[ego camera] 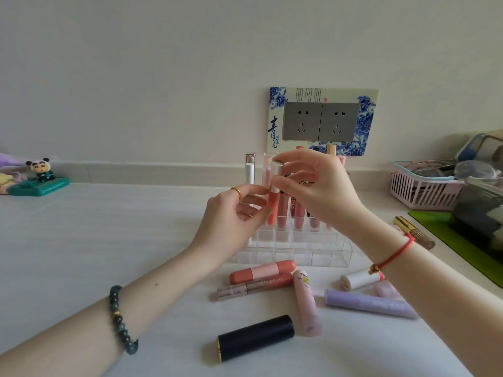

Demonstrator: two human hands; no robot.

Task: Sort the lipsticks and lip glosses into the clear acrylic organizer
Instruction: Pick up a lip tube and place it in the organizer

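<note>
A coral-orange lip gloss tube with a silver cap (273,206) is held upright between both hands, above the clear acrylic grid organizer (321,255). The left hand (231,227) pinches its lower body; the right hand (313,189) grips the cap with its fingertips. Behind the hands, several glosses stand in the organizer's back rows. Below the wrists, a black cylindrical lipstick (255,338), a lilac tube (368,303) and a coral lipstick (262,271) lie on the white table (109,240).

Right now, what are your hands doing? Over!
Left hand and right hand both grip one coral lip gloss, upright above organizer. Several tubes still loose on table. Nothing blocking.
</note>
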